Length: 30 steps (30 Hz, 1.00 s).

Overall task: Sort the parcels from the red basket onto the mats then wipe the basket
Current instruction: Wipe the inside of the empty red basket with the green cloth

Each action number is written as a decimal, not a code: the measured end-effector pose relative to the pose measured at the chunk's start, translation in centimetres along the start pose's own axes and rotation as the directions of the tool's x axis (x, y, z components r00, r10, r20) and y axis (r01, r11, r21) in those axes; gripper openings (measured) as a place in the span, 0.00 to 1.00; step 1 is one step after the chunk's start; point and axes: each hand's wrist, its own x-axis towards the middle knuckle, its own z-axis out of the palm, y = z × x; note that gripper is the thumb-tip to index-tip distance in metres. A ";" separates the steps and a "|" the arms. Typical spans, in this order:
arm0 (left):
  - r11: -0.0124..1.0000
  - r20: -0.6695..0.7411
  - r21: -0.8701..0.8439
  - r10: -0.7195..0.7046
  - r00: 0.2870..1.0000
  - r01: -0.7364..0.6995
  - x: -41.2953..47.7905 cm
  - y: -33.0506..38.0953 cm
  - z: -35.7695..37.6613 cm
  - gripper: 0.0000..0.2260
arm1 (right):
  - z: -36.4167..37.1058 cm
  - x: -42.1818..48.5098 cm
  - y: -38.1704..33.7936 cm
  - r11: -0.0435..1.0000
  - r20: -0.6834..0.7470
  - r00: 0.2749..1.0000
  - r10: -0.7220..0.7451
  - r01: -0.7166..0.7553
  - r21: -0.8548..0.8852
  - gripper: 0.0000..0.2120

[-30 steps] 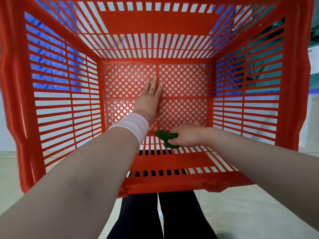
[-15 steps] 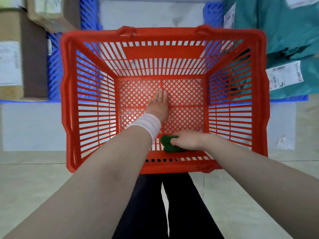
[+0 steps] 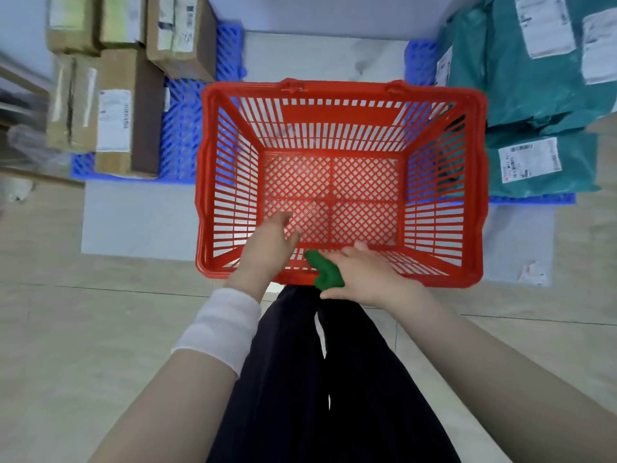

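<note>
1. Currently, sorting appears complete: the red basket (image 3: pixel 334 115) stands on the floor at the centre of the view, and its mesh bottom shows through with no parcel on it.
2. Cardboard boxes (image 3: pixel 117 111) lie on a blue mat (image 3: pixel 182 128) at 10 o'clock from the basket. Teal mail bags (image 3: pixel 534 78) lie on a second blue mat (image 3: pixel 420 61) at 2 o'clock. Both groups sit just beside the basket's side walls.
3. Wiping is judged to be the current step. The view does not show which walls have already been wiped.
4. Right hand (image 3: pixel 364 272): positioned at the basket's 6 o'clock rim, with its fingers curled round a bunched green cloth (image 3: pixel 325 272). The cloth sits over the near rim; contact with the plastic cannot be confirmed.
5. Left hand (image 3: pixel 267 242): positioned at 7 o'clock, reaching over the near rim. Its fingers are loosely extended and hold nothing. Whether they touch the basket cannot be told. A white wristband (image 3: pixel 223 325) sits on that wrist.
6. Remaining work, as a judgement: wipe any untreated walls, bottom and rim of the basket with the cloth.
</note>
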 end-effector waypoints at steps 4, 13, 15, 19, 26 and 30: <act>0.998 -0.047 0.042 0.044 0.998 -0.042 -1.8 -1.0 0.4 0.19 | 2.3 -0.1 -0.4 0.999 -0.249 0.968 -0.022 0.011 -0.046 0.33; 0.999 -0.224 -0.052 -0.019 0.974 0.007 -3.3 -4.8 0.9 0.15 | 4.4 -0.5 1.2 0.974 -0.527 0.847 -0.069 -0.057 -0.220 0.34; 1.000 -0.236 -0.006 0.005 0.972 -0.007 -3.3 -5.3 1.5 0.14 | 4.1 0.9 -0.1 0.984 -0.504 0.855 -0.124 0.041 -0.174 0.34; 0.994 -0.285 0.105 0.064 0.956 -0.035 -3.0 -5.5 2.3 0.14 | 3.6 3.0 -1.9 0.985 -0.388 0.906 -0.170 0.165 -0.045 0.34; 0.994 -0.330 0.108 0.049 0.943 -0.014 -3.1 -5.3 2.1 0.14 | 4.0 1.6 1.7 0.994 -0.327 0.944 -0.036 0.066 0.082 0.32; 0.994 -0.335 0.110 0.047 0.941 -0.011 -3.0 -5.1 2.0 0.14 | 5.1 -0.3 3.9 0.980 -0.492 0.867 -0.079 -0.024 -0.198 0.32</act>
